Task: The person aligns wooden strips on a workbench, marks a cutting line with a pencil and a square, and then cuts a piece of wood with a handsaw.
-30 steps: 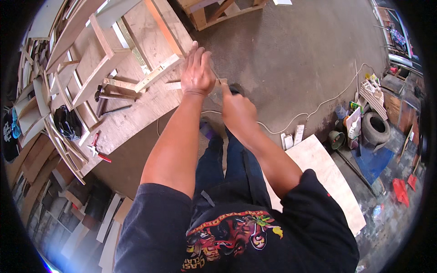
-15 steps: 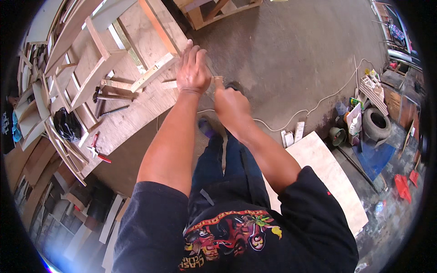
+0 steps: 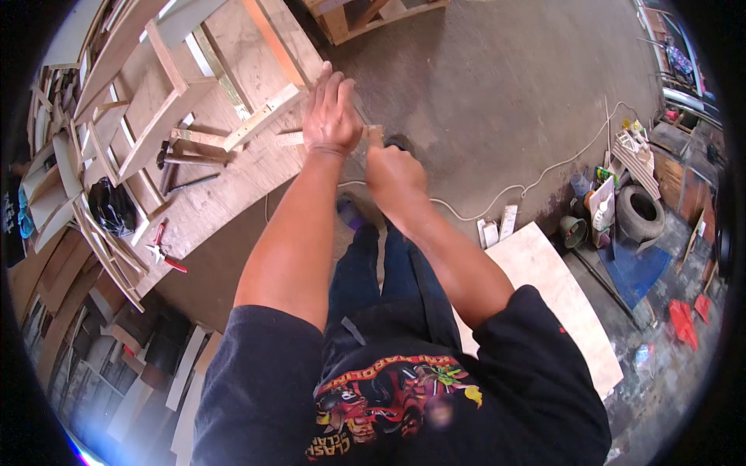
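Observation:
My left hand (image 3: 332, 113) presses over a light wood strip (image 3: 290, 138) at the edge of the plywood worktop (image 3: 256, 167), fingers together and slightly bent. My right hand (image 3: 395, 175) is closed on a thin-bladed tool beside the strip's right end, index finger pointing forward; the tool is mostly hidden. A wooden frame (image 3: 264, 116) rests on the worktop to the left, with a hammer (image 3: 190, 158), a dark metal bar (image 3: 198, 186) and red-handled pliers (image 3: 163, 252) near it.
A wooden crate (image 3: 373, 19) stands ahead. On the right lie a trailing cord (image 3: 544, 176), a large plywood sheet (image 3: 552, 303), a tyre (image 3: 640, 210), a bucket (image 3: 573, 231) and assorted clutter. Stacked boards (image 3: 70, 311) fill the left. My feet are below the worktop's edge.
Both hands have shifted a little forward and to the left in the picture, keeping their holds. The right hand has closed up nearer the left. The worktop's things have stayed in place.

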The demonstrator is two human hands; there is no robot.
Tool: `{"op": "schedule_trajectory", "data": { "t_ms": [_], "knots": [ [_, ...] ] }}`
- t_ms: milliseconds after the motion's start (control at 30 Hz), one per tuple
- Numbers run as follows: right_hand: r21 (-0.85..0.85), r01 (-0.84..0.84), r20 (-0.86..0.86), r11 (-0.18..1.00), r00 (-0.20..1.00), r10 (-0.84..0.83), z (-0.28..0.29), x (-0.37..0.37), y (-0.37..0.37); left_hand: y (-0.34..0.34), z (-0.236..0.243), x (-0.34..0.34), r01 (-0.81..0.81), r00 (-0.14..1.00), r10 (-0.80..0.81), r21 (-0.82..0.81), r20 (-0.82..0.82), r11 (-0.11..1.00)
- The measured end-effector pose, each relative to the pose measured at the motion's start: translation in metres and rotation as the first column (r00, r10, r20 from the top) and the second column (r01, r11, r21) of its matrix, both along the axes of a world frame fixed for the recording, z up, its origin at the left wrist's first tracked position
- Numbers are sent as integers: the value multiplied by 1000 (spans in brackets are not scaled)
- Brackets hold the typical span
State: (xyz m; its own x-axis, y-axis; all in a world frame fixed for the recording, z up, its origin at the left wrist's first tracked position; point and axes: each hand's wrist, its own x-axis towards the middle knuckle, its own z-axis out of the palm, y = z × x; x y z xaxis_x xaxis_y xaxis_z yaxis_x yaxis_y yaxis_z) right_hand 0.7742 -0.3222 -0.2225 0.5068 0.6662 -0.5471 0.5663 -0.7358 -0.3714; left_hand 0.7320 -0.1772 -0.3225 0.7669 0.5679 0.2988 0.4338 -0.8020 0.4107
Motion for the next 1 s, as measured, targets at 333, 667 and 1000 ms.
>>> {"op": "schedule_trajectory", "data": {
  "t_ms": [333,667,1000],
  "knots": [
    [-74,-34,10,997,999,35,5,-1,-4,1,0,-1,12,1000,-12,-1,-1,1000],
    [-157,-27,-68,987,998,17,20,-3,-8,3,2,-1,-1,999,1,-10,-37,1000],
    [-173,-38,-85,984,996,24,30,-6,-8,0,1,1,0,1000,0,28,-5,1000]
  ]
}}
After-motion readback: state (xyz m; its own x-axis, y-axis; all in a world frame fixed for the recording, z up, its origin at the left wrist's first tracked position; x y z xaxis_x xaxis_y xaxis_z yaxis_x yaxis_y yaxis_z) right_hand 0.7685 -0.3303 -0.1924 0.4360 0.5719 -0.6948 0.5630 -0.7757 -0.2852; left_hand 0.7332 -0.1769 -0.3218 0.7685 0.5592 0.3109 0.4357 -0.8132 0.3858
